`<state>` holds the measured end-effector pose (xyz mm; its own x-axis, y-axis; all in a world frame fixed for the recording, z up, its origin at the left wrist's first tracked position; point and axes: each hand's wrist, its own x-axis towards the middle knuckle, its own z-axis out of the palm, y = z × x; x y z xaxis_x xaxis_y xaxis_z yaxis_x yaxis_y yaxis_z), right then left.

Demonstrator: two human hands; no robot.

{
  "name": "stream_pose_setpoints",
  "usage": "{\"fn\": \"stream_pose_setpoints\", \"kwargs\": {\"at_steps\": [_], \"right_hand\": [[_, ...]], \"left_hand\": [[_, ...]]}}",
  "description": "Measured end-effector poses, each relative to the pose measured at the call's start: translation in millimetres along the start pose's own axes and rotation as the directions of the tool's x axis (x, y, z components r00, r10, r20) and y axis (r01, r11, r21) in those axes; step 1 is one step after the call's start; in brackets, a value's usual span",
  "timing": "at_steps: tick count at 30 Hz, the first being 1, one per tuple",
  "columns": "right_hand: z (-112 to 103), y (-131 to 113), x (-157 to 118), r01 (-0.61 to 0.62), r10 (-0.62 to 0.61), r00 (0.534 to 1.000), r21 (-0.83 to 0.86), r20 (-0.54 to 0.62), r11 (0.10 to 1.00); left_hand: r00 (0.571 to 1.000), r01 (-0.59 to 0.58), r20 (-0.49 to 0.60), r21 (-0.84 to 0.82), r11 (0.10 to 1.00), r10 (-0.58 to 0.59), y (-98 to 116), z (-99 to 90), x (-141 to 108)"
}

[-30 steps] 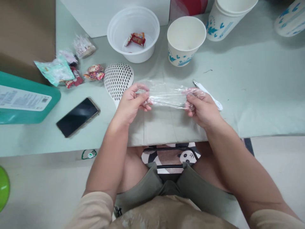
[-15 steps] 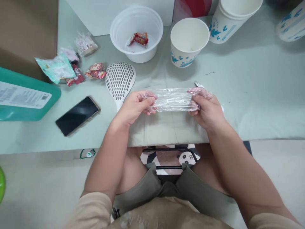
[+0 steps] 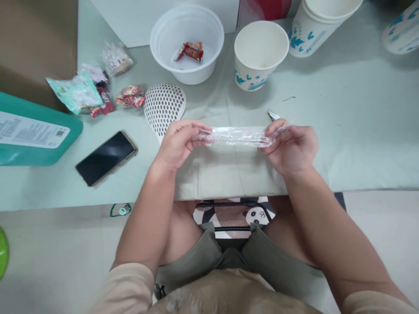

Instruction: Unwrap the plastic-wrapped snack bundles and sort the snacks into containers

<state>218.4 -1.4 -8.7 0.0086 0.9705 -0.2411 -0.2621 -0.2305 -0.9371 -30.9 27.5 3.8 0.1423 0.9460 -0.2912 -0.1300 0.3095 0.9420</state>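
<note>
A strip of clear plastic film (image 3: pixel 238 136) is stretched level between my two hands, above the front part of the table. My left hand (image 3: pixel 181 141) is closed on its left end, and my right hand (image 3: pixel 290 141) pinches the right end. Behind my left hand lies a white slotted skimmer (image 3: pixel 164 104); its handle is hidden by the hand. Just behind my right hand, a small metal tool end (image 3: pixel 273 115) shows, the rest covered. Farther back stand a white plastic bowl (image 3: pixel 163 56) with a few wrapped candies (image 3: pixel 193 53) in it and a paper cup (image 3: pixel 250 78).
A black phone (image 3: pixel 106 158) lies at left, near a green bottle (image 3: pixel 39 135) with a label. Several wrapped snacks (image 3: pixel 75 93) lie behind it. Stacked paper cups (image 3: pixel 310 35) and another cup (image 3: pixel 402 30) stand at the back right. The table's front edge (image 3: pixel 376 190) runs before me.
The film has narrowed from a wide, crinkled sheet into a thinner strip. My right hand has turned, its wrist moving outward, and my left fingers have risen slightly.
</note>
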Motion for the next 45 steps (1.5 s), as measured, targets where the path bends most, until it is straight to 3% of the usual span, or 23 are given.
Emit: {"fn": "stream_pose_setpoints", "kwargs": {"at_steps": [3, 8, 15, 20, 26, 30, 34, 37, 39, 41, 45], "right_hand": [[1, 3, -1, 0.041, -0.042, 0.999, -0.022, -0.027, 0.999], [-2, 6, -3, 0.023, -0.038, 0.997, -0.230, -0.062, 0.973], [-6, 6, -4, -0.030, 0.017, 0.999, -0.400, -0.038, 0.916], [-2, 10, -2, -0.065, 0.061, 0.998, -0.183, -0.023, 0.981], [0, 6, -4, -0.045, 0.046, 0.999, -0.133, 0.008, 0.990], [-2, 7, -4, -0.014, 0.017, 0.999, -0.101, 0.033, 0.995], [-3, 9, -4, 0.004, -0.002, 1.000, -0.243, 0.007, 0.970], [-6, 5, -6, -0.015, 0.046, 0.995, -0.322, 0.091, 0.947], [-8, -1, -7, -0.039, 0.136, 0.966, -0.398, 0.220, 0.917], [-11, -8, -8, -0.063, 0.276, 0.886, -0.493, 0.374, 0.868], [-17, -18, -11, -0.174, 0.514, 0.589, -0.523, 0.623, 0.834]], "left_hand": [[0.999, -0.039, -0.022, 0.017, 0.999, 0.039, -4, -1.9, 2], [0.989, -0.148, 0.018, 0.224, 0.963, 0.148, -10, -4.3, 2], [0.992, -0.117, -0.025, 0.188, 0.975, 0.124, -9, -3.1, 2], [1.000, -0.007, 0.011, 0.136, 0.991, 0.006, -6, -2.3, 2], [1.000, 0.018, -0.011, 0.085, 0.996, -0.017, -2, -3.3, 0], [0.999, -0.022, -0.026, 0.033, 0.999, 0.022, 0, -2.2, -1], [0.995, -0.095, -0.012, 0.078, 0.992, 0.096, -4, -3.2, 0], [0.981, -0.189, -0.028, 0.095, 0.977, 0.193, -9, -5.7, 3], [0.965, -0.257, -0.034, 0.073, 0.964, 0.260, -10, -6.6, 5], [0.953, -0.298, -0.042, 0.054, 0.953, 0.301, -10, -6.3, 6], [0.943, -0.330, -0.037, 0.041, 0.943, 0.331, -11, -4.6, 5]]}}
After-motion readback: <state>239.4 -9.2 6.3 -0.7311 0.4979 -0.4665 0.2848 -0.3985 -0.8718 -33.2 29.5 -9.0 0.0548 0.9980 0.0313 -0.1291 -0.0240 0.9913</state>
